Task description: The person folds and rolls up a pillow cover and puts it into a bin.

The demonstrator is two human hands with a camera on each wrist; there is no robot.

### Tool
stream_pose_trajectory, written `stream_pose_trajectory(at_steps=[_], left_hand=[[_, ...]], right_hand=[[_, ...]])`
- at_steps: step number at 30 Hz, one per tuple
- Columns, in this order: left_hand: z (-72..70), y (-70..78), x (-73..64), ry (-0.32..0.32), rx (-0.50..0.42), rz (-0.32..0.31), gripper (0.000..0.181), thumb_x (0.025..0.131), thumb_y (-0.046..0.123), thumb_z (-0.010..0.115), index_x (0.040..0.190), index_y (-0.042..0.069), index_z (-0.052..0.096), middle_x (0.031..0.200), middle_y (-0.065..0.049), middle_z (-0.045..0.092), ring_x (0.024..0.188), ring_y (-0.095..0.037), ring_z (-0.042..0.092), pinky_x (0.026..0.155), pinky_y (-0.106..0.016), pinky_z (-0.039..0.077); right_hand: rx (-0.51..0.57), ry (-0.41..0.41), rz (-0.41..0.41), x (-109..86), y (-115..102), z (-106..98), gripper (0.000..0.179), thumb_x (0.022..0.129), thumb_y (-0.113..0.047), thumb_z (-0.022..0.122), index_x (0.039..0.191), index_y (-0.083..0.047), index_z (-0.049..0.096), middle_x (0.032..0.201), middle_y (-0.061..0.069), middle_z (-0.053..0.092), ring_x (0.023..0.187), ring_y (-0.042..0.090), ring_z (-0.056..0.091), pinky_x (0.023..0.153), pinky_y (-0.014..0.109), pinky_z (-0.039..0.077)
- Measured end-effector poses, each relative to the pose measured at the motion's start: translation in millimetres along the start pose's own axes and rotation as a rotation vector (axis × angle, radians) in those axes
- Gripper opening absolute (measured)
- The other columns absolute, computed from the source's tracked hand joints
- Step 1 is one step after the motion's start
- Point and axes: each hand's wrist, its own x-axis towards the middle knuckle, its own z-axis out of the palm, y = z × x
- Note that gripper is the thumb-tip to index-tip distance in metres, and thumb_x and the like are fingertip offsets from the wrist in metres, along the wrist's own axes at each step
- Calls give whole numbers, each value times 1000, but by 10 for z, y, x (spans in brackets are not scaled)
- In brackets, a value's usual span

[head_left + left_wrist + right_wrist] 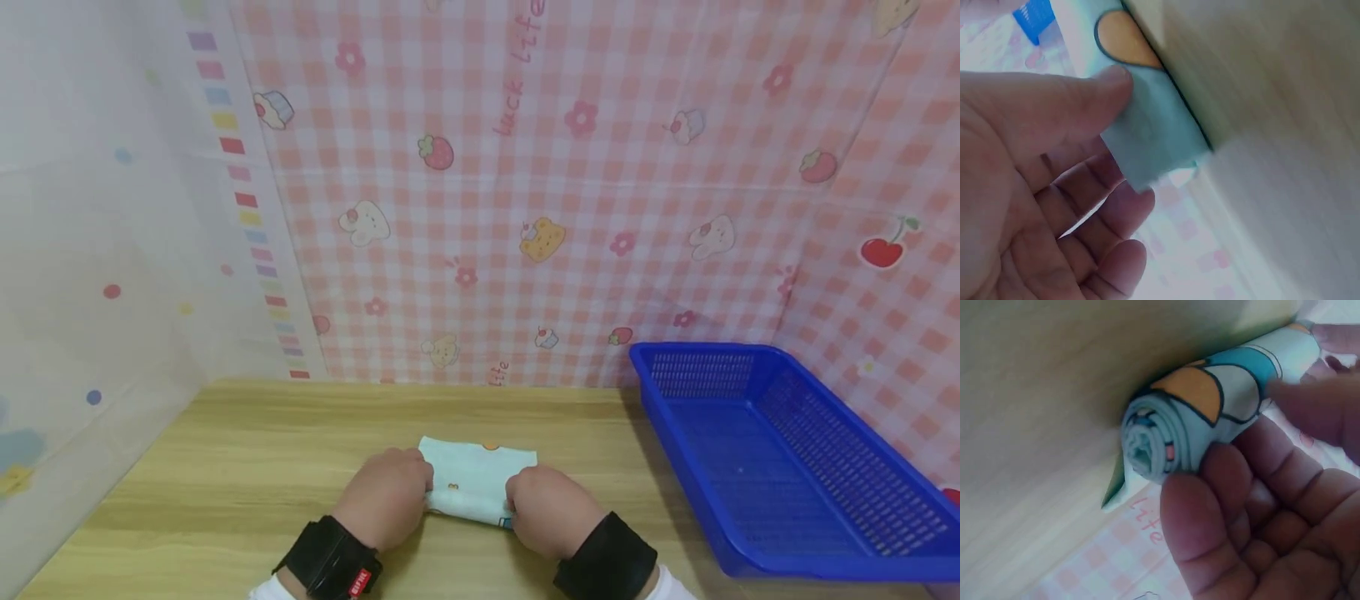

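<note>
A pale mint-green cloth [474, 475] with printed orange and blue figures lies on the wooden table, partly rolled up. Its near side forms a tight roll [1194, 403], whose spiral end shows in the right wrist view; a flat flap extends beyond it. My left hand [390, 498] pinches the left end, thumb [1107, 94] on the printed face and fingers curled behind. At the opposite end, my right hand [551, 510] holds the roll between thumb and curled fingers. Both hands hide parts of the cloth's ends in the head view.
A blue plastic basket [682, 475] with mesh sides stands on the right of the table [300, 433]. Pink checked sheeting [480, 192] hangs along the back and right; a white sheet [97, 208] hangs at the left.
</note>
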Motion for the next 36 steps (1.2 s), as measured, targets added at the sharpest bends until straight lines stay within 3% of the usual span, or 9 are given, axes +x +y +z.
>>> stream_pose_trajectory(at_steps=[2,8,13,20,25,32,36], left_hand=[[11,56,5,13,40,51,8,83,8,80,84,14,74,82,2,63,75,-19,60,72,-39,54],[29,229,45,9,10,206,20,86,-2,73,93,16,75,93,2,70,80,-15,63,78,-31,57],[77,264,84,-2,55,251,19,87,0,74,94,18,76,91,3,70,79,-13,65,74,-30,56],[129,257,117,2,76,247,18,85,1,75,90,18,74,82,3,68,73,-11,62,70,-30,54],[108,261,118,19,58,244,18,84,-1,75,87,17,73,79,3,68,72,-11,63,69,-31,54],[120,211,160,-22,-41,192,23,83,-4,72,86,18,70,79,5,69,72,-8,60,68,-30,53],[98,176,203,-65,-96,168,23,86,-4,70,90,18,71,80,7,69,73,-7,58,70,-30,53]], right_hand=[[-41,4,10,9,-30,24,12,84,-9,80,81,-11,69,76,-3,63,70,9,54,71,31,52],[-162,64,-15,3,-96,27,20,80,-11,86,80,-11,67,74,-1,62,69,12,56,70,32,54],[-305,148,-59,-8,-170,66,16,83,-7,81,78,-11,67,71,1,62,66,15,60,66,32,55],[-404,132,-80,34,-277,156,8,93,-13,76,89,-11,69,78,1,64,73,15,63,70,30,56],[-425,118,-114,75,-235,167,10,92,-14,78,90,-11,69,78,0,65,73,14,63,71,30,56],[-273,-34,-109,188,-154,17,18,84,-7,82,87,-13,65,75,-3,61,69,9,52,68,28,51],[-193,-70,-106,242,-114,-67,19,84,-2,78,81,-13,63,70,-5,57,64,10,44,62,26,43]])
